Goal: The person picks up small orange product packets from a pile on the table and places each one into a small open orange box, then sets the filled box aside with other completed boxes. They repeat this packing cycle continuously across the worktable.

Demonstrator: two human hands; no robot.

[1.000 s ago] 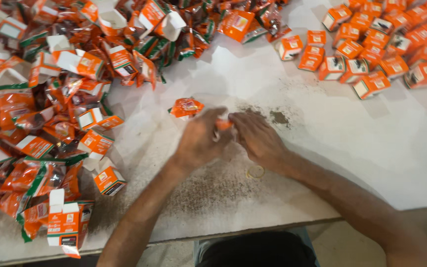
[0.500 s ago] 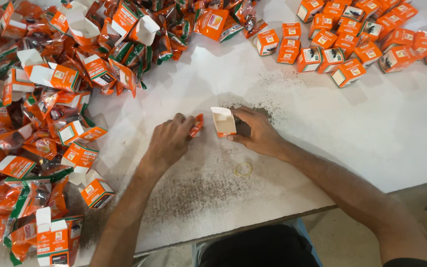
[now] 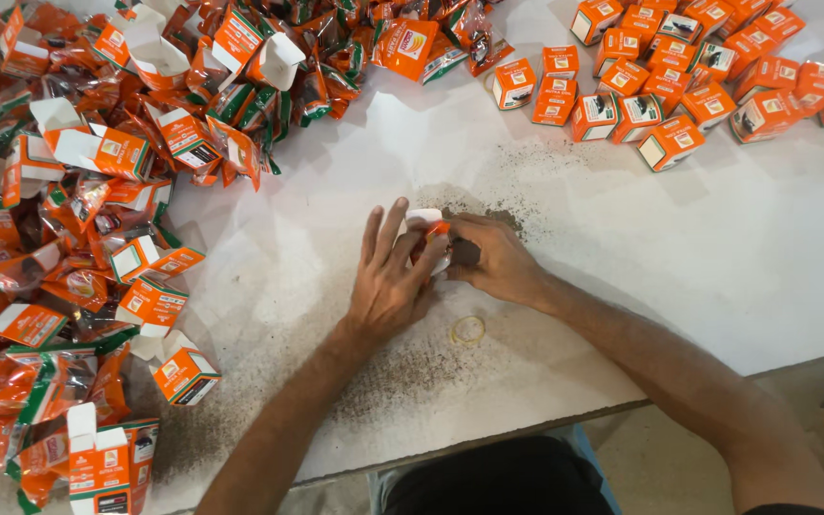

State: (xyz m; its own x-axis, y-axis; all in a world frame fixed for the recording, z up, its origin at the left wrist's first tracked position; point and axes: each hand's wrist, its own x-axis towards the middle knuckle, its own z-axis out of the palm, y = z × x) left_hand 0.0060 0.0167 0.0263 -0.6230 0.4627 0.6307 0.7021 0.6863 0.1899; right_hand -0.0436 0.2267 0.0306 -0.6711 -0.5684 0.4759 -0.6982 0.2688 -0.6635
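My left hand [image 3: 388, 277] and right hand [image 3: 493, 259] meet over the middle of the bench [image 3: 717, 238], nearer its front edge than its back one, and between them I hold a small white-and-orange box [image 3: 426, 227]. The left fingers are fanned out, with the fingertips pressing on the box's near side; the right fingers curl round it from the other side, pinching it, though how far the box is closed I cannot tell. Dark crumbs [image 3: 526, 181] dust the bench around and behind my hands and trail down toward the front edge. A rubber band [image 3: 467, 330] lies flat just in front of my right wrist, apart from the box. Along the left edge and across the back left corner sits a heap of orange sachets and open boxes [image 3: 97, 191], reaching almost to the front left corner. At the back right corner closed orange boxes [image 3: 660, 86] stand packed close together. The bare stretch runs from my hands out to the right edge and forward to the front edge, and there is also a clear strip between my left hand and the heap.
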